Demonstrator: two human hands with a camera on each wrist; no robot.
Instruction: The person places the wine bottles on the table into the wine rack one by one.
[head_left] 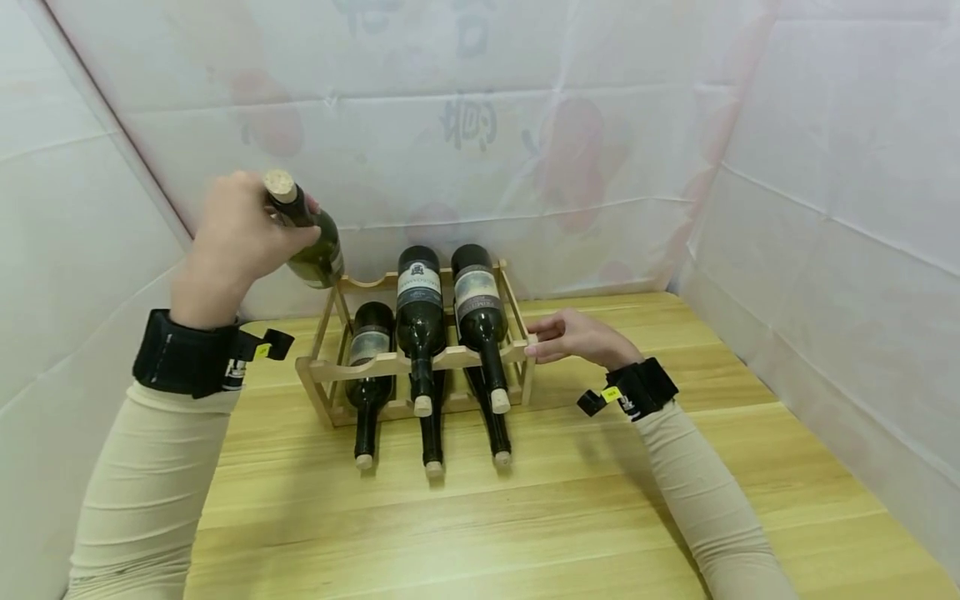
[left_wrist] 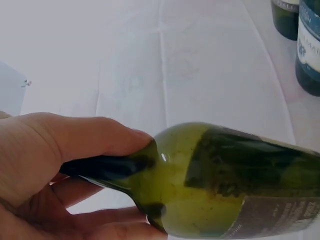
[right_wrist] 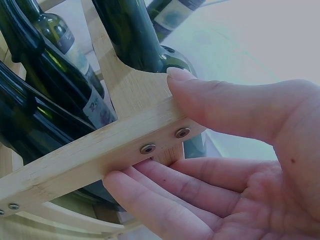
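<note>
My left hand (head_left: pixel 236 237) grips a green wine bottle (head_left: pixel 321 254) by its neck, cork end up toward me, beside the upper left of a wooden wine rack (head_left: pixel 384 364). In the left wrist view the thumb lies along the neck, up to the bottle's shoulder, and fingers wrap beneath. At the rack's front right corner, my right hand (head_left: pixel 581 337) holds the frame, thumb on one side and fingers on the other. Two dark bottles, one in the middle (head_left: pixel 420 312) and one at the right (head_left: pixel 480 304), lie in the upper tier with corks toward me.
Three more bottles lie in the lower tier, the left one (head_left: pixel 371 362) in plainest sight, their corked necks jutting out over the wooden table (head_left: pixel 465 542). White sheeting (head_left: pixel 637 167) hangs close behind the rack and along both sides.
</note>
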